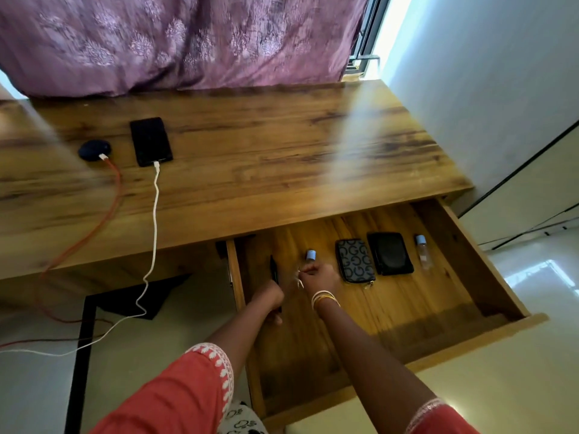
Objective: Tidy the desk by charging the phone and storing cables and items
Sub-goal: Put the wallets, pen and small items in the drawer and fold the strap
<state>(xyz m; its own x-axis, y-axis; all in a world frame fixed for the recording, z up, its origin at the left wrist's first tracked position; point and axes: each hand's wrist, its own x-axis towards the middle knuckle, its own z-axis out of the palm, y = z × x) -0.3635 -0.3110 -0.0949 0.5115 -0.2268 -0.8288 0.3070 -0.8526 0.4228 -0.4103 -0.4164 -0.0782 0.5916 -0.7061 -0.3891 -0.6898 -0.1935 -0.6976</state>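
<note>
Our fingers are curled closed on both hands inside the open wooden drawer (488, 277): the left hand (270, 300) is a fist around a slim black object (274, 270) that looks like a pen, lying along the drawer's left side, and the right hand (318, 277), with pale and gold bangles (324, 298) at its wrist, pinches something small and light-coloured that we cannot make out. Just beyond the right hand stands a small bottle with a blue cap (310, 255). To its right lie a grey pouch patterned with letter shapes (355, 260), then a black zipped case (390, 254) just beside it, and farther right a clear little bottle with a blue cap (423, 252) near the drawer's right wall. Our sleeves are coral red with white trim. On the brown wooden surface (282, 145) above the drawer, far to the left, the black phone (151, 141) lies flat with a white charging cable (154, 214) plugged into its near end; the cable runs over the near edge and down to the floor. Left of the phone sits a dark rounded device (94, 150) with a red cable (106, 208) plugged in, which also drops off the edge. A purple patterned curtain (175, 42) hangs behind the surface.
</note>
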